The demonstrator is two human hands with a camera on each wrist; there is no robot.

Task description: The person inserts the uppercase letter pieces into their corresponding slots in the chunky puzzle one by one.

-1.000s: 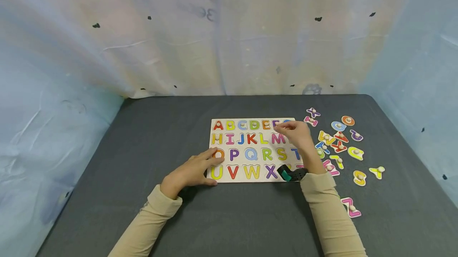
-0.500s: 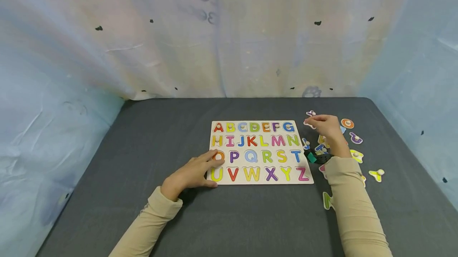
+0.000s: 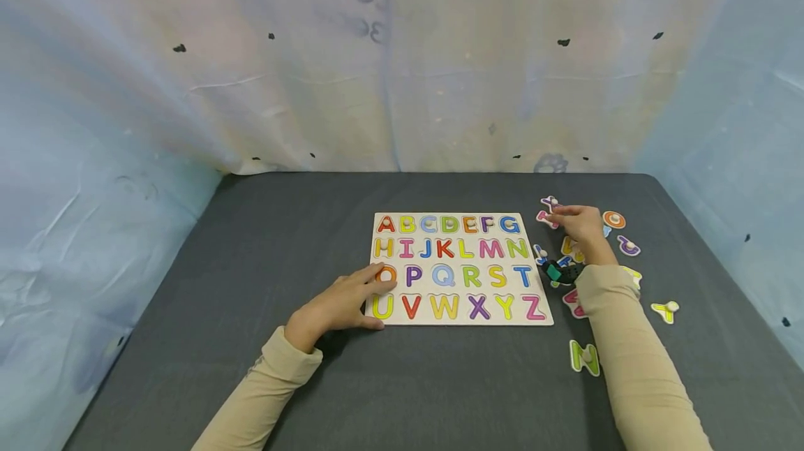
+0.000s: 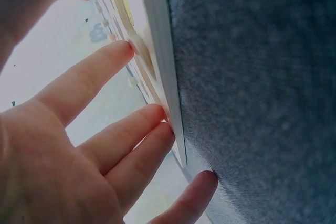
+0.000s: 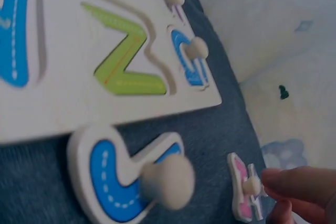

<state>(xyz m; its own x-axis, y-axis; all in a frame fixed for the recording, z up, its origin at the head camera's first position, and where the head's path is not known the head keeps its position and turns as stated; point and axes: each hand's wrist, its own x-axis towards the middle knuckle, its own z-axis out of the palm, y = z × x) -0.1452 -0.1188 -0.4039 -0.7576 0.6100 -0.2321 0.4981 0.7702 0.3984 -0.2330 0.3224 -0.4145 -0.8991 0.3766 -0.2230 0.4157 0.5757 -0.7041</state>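
Note:
My left hand (image 3: 339, 301) rests on the left edge of the wooden alphabet puzzle board (image 3: 465, 311), fingers spread and fairly straight, two of them over the O. In the left wrist view its fingertips (image 4: 157, 113) lie along the board's edge, one on the cloth. My right hand (image 3: 581, 224) is right of the board's far corner, reaching to a pink letter piece (image 3: 546, 220). In the right wrist view a fingertip (image 5: 273, 179) is right at that piece's knob (image 5: 252, 184), with the thumb lower and apart. A purple piece (image 3: 549, 201) lies just beyond the pink one.
Knobbed letters A to H sit in the board. A blue J piece (image 5: 107, 177) lies beside its right edge. More loose letters lie under and around the right forearm, with a green piece (image 3: 585, 358) nearer me and a yellow one (image 3: 666, 311) farther right.
My right hand has left the board's top row, uncovering the G piece there, and moved right to the pink piece, then shifted slightly further right. The left hand stays put.

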